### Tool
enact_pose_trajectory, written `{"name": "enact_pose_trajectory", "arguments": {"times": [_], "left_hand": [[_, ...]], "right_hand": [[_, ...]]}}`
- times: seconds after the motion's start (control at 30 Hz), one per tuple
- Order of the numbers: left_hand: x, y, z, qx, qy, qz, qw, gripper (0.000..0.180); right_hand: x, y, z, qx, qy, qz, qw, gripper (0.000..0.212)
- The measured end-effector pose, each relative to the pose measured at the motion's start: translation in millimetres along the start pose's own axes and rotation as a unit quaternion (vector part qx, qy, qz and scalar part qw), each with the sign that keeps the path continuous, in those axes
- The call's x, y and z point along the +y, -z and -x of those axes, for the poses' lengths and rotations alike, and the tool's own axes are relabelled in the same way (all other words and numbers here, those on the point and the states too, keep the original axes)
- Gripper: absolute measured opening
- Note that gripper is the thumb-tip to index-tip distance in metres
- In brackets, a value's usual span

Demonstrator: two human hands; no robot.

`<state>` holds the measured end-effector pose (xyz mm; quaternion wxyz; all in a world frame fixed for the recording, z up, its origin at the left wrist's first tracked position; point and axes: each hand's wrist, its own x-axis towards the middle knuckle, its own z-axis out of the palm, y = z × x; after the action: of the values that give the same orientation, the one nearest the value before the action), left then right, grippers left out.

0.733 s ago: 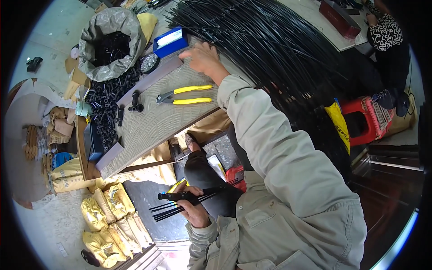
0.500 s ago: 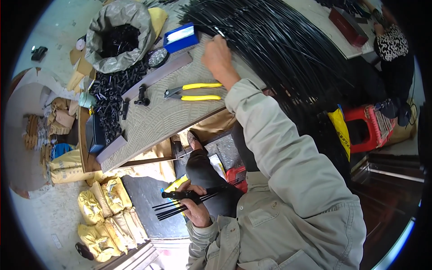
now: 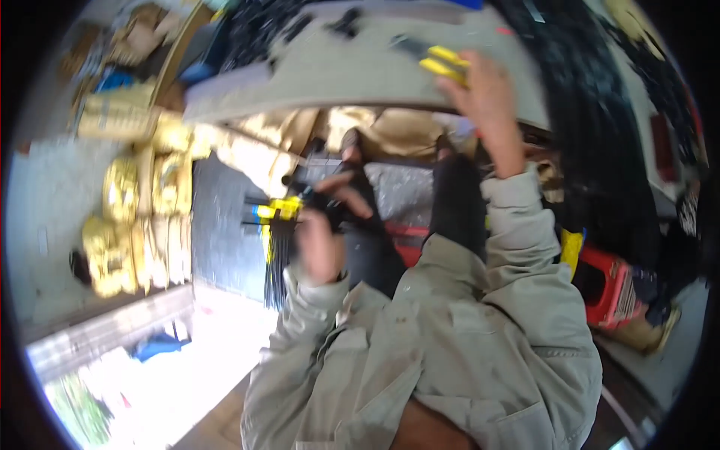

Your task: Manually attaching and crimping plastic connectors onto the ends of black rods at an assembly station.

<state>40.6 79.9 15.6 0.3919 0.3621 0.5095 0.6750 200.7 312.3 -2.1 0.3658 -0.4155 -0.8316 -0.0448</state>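
Note:
My right hand (image 3: 487, 94) is closed round the handle ends of yellow-handled pliers (image 3: 448, 64) over the table; their dark head points left and is blurred. Lower down, in front of my left thigh, my left hand (image 3: 322, 240) is curled round a black plastic fitting (image 3: 319, 201), with its fingers partly smeared by motion. Thin black rods stick out left of that hand, beside a yellow package (image 3: 279, 208). More thin black rods (image 3: 277, 262) hang below it, and I cannot tell whether the hand holds these too.
The table (image 3: 360, 82) carries a pile of black fittings (image 3: 255, 34) at the far left. A long mass of black rods (image 3: 592, 135) drapes over its right side. Yellow sacks (image 3: 112, 247) stand at left, a red stool (image 3: 611, 289) at right.
My right hand has left the black rods and taken hold of the pliers. The view has swung, showing more of my lap. My left hand still holds the black fitting.

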Motion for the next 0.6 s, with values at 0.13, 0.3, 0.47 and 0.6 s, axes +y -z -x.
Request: {"name": "enact_pose_trajectory", "arguments": {"times": [0.13,0.3,0.47,0.6], "left_hand": [[11,15,8,-0.022,-0.029,0.040,0.999,0.071],[13,32,15,-0.058,-0.062,0.098,0.992,0.071],[12,42,16,-0.035,-0.070,0.129,0.989,0.071],[10,47,16,0.006,-0.070,0.129,0.989,0.071]], "right_hand": [[1,-17,-9,-0.074,0.041,0.026,0.996,0.028],[-5,-22,-8,-0.039,0.081,0.010,0.996,0.021],[-4,-26,-12,0.014,0.114,0.005,0.993,0.020],[-2,-27,-10,0.053,0.069,0.027,0.996,0.021]]}}
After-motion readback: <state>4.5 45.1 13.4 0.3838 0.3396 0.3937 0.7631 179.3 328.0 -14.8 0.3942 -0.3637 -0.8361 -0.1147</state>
